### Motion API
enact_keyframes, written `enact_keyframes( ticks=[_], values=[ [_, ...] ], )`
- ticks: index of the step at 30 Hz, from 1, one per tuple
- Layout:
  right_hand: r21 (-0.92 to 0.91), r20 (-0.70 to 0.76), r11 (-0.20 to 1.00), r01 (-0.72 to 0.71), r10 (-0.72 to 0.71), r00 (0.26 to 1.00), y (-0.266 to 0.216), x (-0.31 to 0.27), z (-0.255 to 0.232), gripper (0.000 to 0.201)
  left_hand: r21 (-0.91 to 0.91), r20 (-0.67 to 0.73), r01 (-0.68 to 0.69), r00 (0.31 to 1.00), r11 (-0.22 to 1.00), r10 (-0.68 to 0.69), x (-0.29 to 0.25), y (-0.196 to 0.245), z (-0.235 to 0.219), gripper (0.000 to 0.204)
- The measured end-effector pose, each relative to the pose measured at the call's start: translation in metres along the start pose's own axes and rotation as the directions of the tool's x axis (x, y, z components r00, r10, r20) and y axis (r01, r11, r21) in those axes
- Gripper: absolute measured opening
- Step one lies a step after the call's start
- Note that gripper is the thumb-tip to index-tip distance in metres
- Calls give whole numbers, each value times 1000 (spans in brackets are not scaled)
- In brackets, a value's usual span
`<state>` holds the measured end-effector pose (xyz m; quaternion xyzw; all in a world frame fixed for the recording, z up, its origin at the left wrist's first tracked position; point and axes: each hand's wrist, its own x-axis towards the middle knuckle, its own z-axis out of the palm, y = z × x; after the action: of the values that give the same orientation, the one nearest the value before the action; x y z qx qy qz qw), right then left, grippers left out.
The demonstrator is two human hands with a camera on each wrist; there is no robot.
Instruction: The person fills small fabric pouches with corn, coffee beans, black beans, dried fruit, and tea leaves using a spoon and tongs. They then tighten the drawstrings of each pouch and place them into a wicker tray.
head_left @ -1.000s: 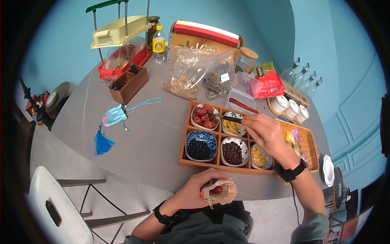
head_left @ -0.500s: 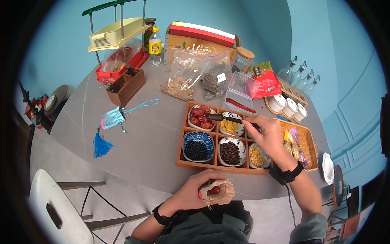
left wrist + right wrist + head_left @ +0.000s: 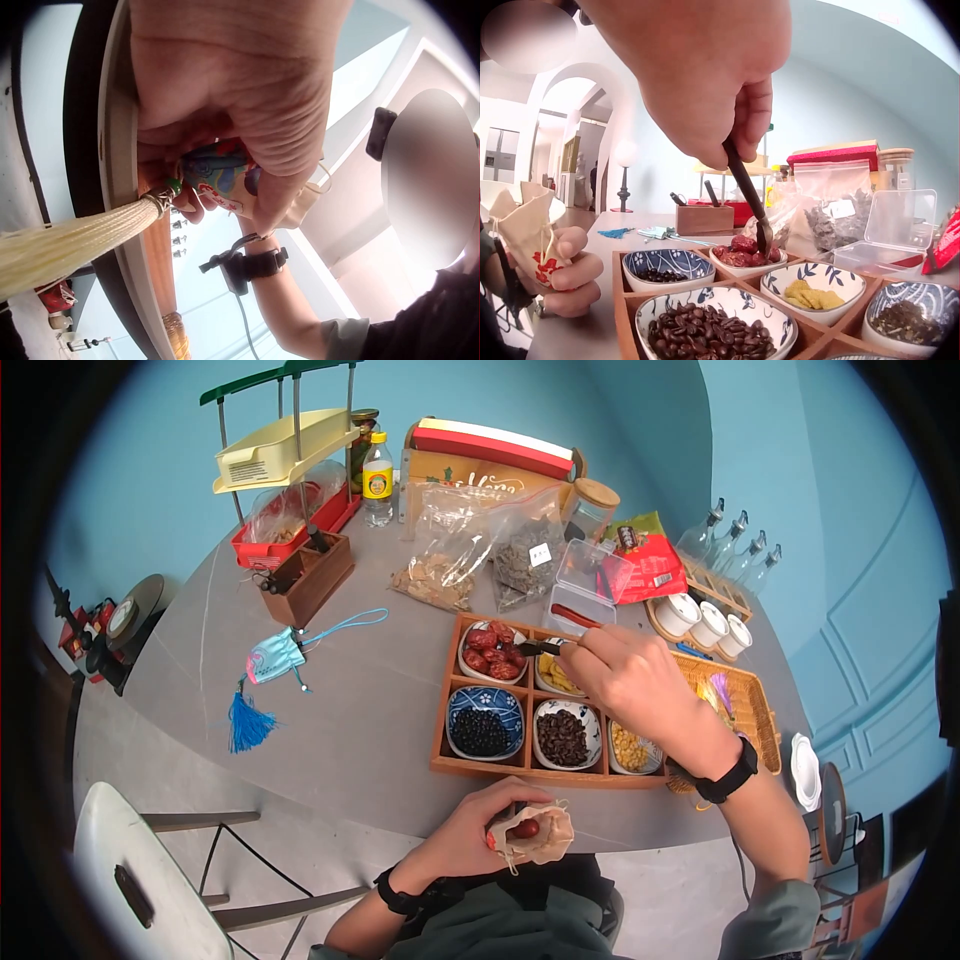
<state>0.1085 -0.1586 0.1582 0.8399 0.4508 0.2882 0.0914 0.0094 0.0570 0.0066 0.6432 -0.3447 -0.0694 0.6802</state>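
Observation:
My left hand (image 3: 462, 832) grips a small cream cloth pouch (image 3: 552, 836) low in front of me, its mouth spread upward. A red date (image 3: 525, 827) shows inside. In the left wrist view the pouch has a colourful print, and a cream tassel (image 3: 90, 244) hangs by it. My right hand (image 3: 640, 685) pinches the dark handle of a spoon (image 3: 742, 180) pointing down. Its metal end is at the dried red dates (image 3: 739, 251) in a white bowl, at the back left of a divided wooden box (image 3: 480, 768).
Neighbouring bowls hold black beans (image 3: 480, 732), dark brown beans (image 3: 562, 738), yellow slices (image 3: 810, 296) and yellow kernels (image 3: 630, 748). Behind the box lie plastic bags (image 3: 440, 580) and a clear lidded box (image 3: 590, 575). A blue tasselled sachet (image 3: 275, 657) lies left; a wicker basket (image 3: 765, 720) stands right.
My right hand has shifted slightly left and turned over, bringing the spoon from a flatter angle to a steeper one at the dates. The left hand with the pouch stays nearly still.

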Motion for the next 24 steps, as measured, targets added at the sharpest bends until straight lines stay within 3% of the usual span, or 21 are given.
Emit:
enact_keyframes(
  ticks=[11,16,20,24],
  values=[
    [50,45,999,-18,16,999,-2,8,-2,10,-14,0,1,1000,1000,-1,0,1,0,60],
    [152,91,964,-217,205,975,-9,18,-9,21,6,4,3,1000,1000,-3,-1,-1,1,60],
    [212,60,943,-255,248,967,0,22,-4,20,13,8,9,1000,1000,-9,-1,-1,0,60],
    [338,129,832,-440,422,897,11,16,-2,19,-7,12,15,1000,1000,-15,-1,0,-2,61]
  ],
)
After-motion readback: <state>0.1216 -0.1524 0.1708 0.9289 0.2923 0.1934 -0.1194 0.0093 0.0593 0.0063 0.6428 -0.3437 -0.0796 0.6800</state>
